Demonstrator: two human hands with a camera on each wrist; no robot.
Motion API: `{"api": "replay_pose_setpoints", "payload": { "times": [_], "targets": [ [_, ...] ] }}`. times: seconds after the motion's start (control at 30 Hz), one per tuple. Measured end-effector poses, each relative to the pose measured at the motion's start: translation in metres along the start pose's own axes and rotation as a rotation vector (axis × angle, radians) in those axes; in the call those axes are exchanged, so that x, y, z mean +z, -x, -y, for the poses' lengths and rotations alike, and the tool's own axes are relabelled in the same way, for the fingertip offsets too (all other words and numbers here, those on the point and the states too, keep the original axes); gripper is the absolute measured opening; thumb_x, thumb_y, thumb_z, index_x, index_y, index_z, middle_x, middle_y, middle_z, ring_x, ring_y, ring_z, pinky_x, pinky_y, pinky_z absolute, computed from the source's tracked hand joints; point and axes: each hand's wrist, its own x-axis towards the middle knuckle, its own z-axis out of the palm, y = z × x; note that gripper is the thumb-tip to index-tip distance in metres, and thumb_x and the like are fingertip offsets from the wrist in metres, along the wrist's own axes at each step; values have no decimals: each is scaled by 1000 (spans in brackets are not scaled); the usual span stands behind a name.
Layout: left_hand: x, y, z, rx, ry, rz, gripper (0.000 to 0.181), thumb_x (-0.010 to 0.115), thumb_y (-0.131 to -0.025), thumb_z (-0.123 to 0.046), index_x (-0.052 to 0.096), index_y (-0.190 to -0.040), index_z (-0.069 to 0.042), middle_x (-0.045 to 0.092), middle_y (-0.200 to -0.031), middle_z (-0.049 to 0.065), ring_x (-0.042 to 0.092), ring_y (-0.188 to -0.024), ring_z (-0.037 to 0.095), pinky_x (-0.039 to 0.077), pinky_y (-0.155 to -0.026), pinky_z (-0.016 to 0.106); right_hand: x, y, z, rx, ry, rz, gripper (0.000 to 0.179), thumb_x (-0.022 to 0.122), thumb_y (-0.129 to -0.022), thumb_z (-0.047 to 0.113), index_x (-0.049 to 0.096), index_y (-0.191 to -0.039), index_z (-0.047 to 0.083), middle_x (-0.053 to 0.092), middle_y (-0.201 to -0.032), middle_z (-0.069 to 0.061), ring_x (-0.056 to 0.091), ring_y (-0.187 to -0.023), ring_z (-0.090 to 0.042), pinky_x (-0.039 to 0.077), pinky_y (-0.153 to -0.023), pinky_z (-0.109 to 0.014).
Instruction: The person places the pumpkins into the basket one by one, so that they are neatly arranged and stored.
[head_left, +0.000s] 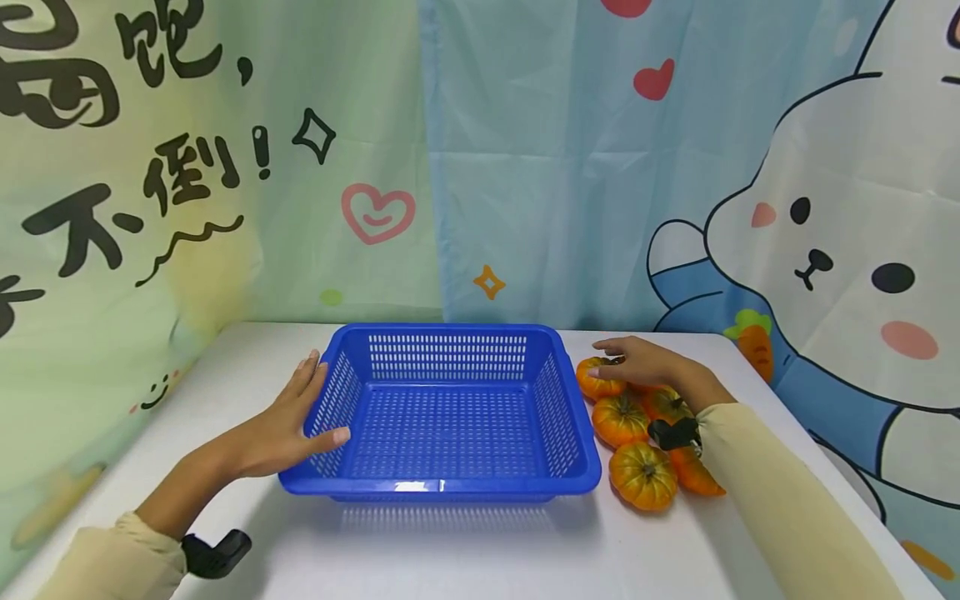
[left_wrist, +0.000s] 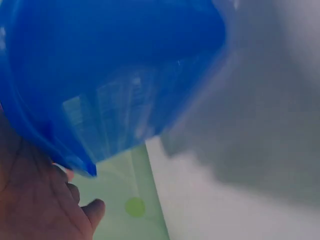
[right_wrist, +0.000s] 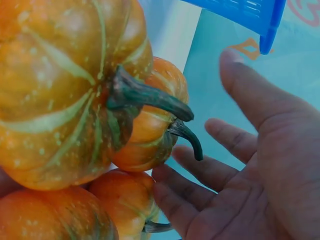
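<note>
A blue plastic basket (head_left: 450,486) with slotted walls stands in the middle of the white table, nothing inside it. My left hand (head_left: 281,425) lies against its left rim, fingers straight and thumb reaching over the edge; the left wrist view shows the palm beside the basket wall (left_wrist: 150,100). To the right of the basket sits a cluster of several small orange pumpkins (head_left: 643,476) with green stems. Over the farthest pumpkin (head_left: 597,379) hovers my right hand (head_left: 645,364). In the right wrist view its fingers are spread beside the pumpkin stems (right_wrist: 150,97), holding nothing.
The white table (head_left: 420,558) runs back to a printed curtain (head_left: 510,167) with hearts, lettering and a cartoon rabbit. Each wrist wears a black strap-on camera (head_left: 216,554). The pumpkins lie close to the basket's right wall.
</note>
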Motion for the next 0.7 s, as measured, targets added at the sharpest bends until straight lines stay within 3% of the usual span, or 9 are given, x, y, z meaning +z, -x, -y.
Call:
{"api": "replay_pose_setpoints", "payload": {
  "times": [0.23,0.5,0.7],
  "targets": [
    [10,10,-11,21,54,-12,109,64,-86,-54,3,-152,6,-13,-160,17,-10,-145,40,14,-105,70,3,-6,-3,-5,-31,-11,68,64,-94,31,39,-143,-8,49,-134,-33,48,-122,-48,39,-99,-59],
    [19,14,-9,47,84,-62,122,76,-76,-51,1,-152,8,-13,-159,20,-11,-145,40,14,-105,70,10,-13,-7,43,-55,-85,59,65,-94,24,46,-138,-9,52,-132,-31,50,-121,-46,38,-100,-58],
    [24,17,-7,46,81,-104,124,79,-72,-49,2,-153,4,-10,-160,20,-6,-145,41,17,-104,71,12,-18,-7,101,-99,-80,63,69,-91,25,46,-140,-6,51,-131,-31,53,-115,-42,43,-98,-54]
  ]
}}
